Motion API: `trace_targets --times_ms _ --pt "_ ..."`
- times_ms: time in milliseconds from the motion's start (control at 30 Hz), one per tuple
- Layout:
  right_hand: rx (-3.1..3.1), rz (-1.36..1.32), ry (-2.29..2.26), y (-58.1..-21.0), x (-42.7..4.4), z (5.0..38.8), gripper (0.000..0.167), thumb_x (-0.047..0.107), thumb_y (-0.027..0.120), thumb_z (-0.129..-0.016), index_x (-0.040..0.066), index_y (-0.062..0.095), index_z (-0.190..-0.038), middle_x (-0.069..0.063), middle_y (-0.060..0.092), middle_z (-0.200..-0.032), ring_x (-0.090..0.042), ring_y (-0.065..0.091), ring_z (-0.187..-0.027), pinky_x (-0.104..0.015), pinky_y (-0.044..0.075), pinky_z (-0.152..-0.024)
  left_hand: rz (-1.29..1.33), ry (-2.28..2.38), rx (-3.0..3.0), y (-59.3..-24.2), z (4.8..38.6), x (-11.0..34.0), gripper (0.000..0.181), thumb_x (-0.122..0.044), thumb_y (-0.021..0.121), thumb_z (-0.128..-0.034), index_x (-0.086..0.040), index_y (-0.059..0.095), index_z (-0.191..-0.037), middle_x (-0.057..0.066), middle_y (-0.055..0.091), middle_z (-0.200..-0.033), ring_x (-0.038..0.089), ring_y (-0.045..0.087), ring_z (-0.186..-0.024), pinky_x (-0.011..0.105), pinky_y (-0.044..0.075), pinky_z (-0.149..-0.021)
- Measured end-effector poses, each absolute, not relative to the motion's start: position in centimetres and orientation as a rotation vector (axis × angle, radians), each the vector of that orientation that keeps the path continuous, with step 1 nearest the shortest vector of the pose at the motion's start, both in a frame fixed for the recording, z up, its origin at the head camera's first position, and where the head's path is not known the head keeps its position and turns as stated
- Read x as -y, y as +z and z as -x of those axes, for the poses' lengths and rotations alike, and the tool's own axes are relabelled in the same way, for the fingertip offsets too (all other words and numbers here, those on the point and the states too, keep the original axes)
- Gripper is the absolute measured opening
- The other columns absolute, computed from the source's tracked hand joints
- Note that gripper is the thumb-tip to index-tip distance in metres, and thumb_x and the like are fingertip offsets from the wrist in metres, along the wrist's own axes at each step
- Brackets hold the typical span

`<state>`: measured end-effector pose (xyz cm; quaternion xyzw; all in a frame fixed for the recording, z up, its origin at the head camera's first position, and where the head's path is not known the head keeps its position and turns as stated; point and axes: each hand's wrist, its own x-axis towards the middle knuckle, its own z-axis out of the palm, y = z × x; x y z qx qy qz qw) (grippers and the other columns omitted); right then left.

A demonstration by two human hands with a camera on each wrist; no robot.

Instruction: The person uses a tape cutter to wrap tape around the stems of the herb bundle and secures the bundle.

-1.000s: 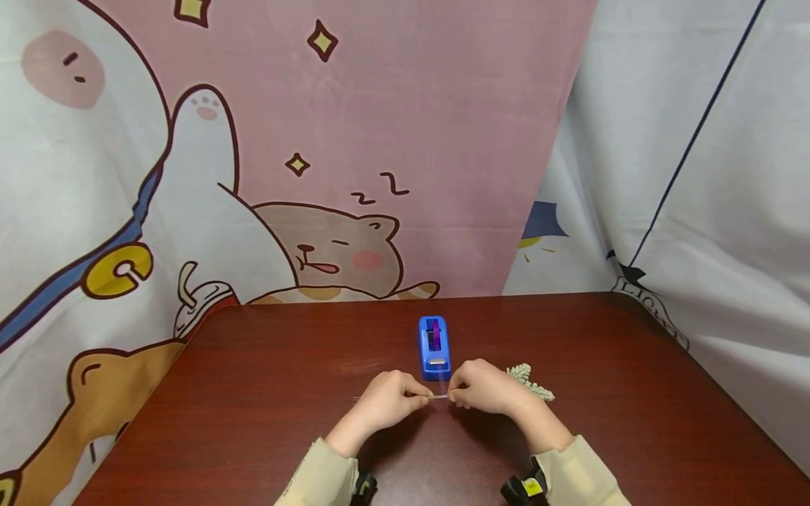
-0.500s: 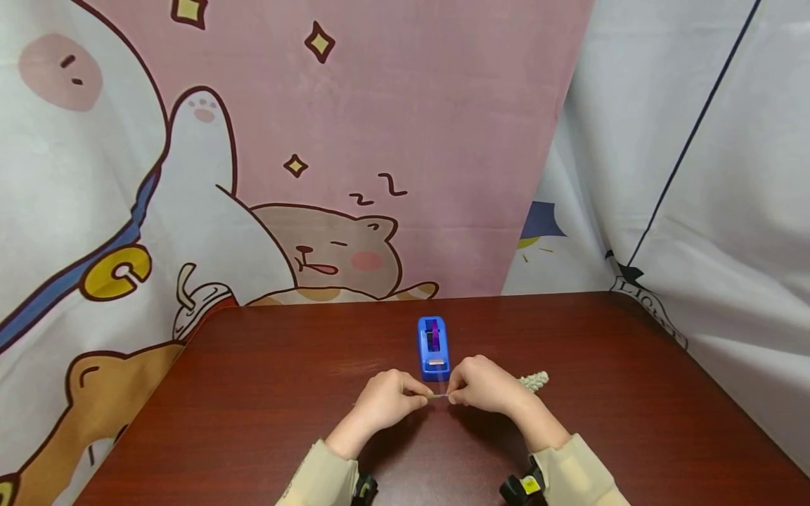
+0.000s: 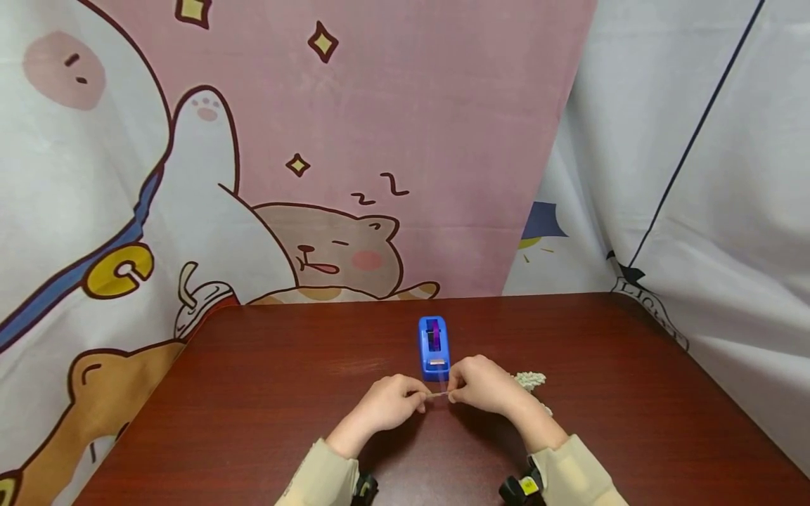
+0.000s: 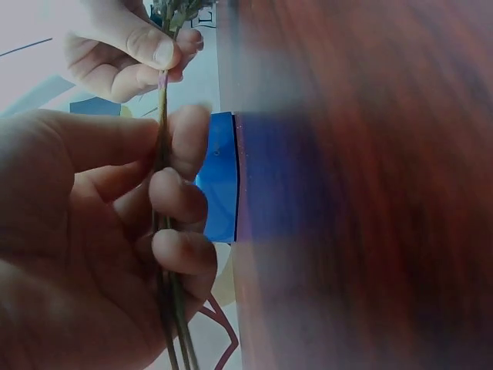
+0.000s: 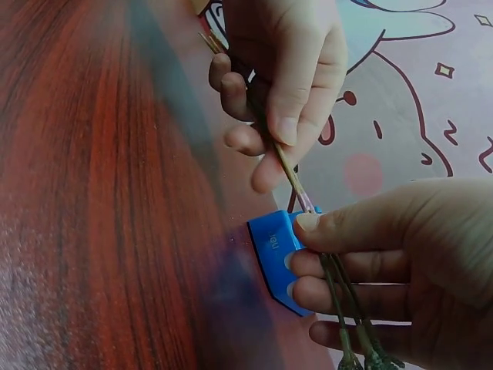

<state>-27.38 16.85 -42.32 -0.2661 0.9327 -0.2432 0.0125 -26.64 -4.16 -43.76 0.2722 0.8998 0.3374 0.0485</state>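
Observation:
A thin bunch of stems [image 5: 286,166] runs between both hands, tipped with pale green flower heads [image 3: 530,380] that show behind the right wrist. My left hand [image 3: 387,402] pinches the stems between thumb and index finger, and its other fingers curl loosely round their lower length. Closer to the flower heads, my right hand [image 3: 484,383] pinches the stems with thumb and fingertips. Between the two grips a clear, purplish bit of tape [image 5: 305,200] lies on the stems. From there a clear tape strip [image 3: 442,385] stretches back to the blue tape dispenser [image 3: 434,355], just beyond the hands.
The dispenser stands on a dark red-brown wooden table [image 3: 285,393], holding a purple-looking roll [image 3: 434,334]. A cartoon-printed cloth [image 3: 468,176] hangs behind the table's far edge, and white cloth [image 3: 709,232] hangs along the right side.
The flower heads behind the right wrist have changed position, as if the bunch turned between the fingers. Both hands stay nearly in place, and the dispenser has not moved.

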Motion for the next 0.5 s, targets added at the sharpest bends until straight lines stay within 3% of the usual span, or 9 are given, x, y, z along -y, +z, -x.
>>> trace_targets --times_ms 233,500 --pt "-2.85 0.822 -0.832 -42.34 -17.07 27.4 0.015 0.011 0.072 -0.084 0.015 0.07 -0.07 0.014 0.055 -0.062 -0.004 0.045 -0.057 -0.025 0.04 -0.053 -0.872 1.039 -2.755 -43.92 26.67 4.17 0.015 -0.01 0.062 -0.0917 -0.012 0.076 -0.089 -0.012 0.065 -0.067 -0.001 0.052 -0.064 0.023 0.042 -0.063" --pt "-2.851 0.812 -0.798 -42.03 -17.23 27.59 0.013 0.009 0.071 -0.085 0.01 0.072 -0.072 0.011 0.056 -0.062 -0.005 0.045 -0.056 -0.025 0.041 -0.053 -0.873 1.045 -2.835 -43.8 26.78 4.26 0.012 -0.01 0.069 -0.0868 -0.015 0.079 -0.089 -0.011 0.07 -0.077 0.001 0.055 -0.069 0.025 0.045 -0.065"
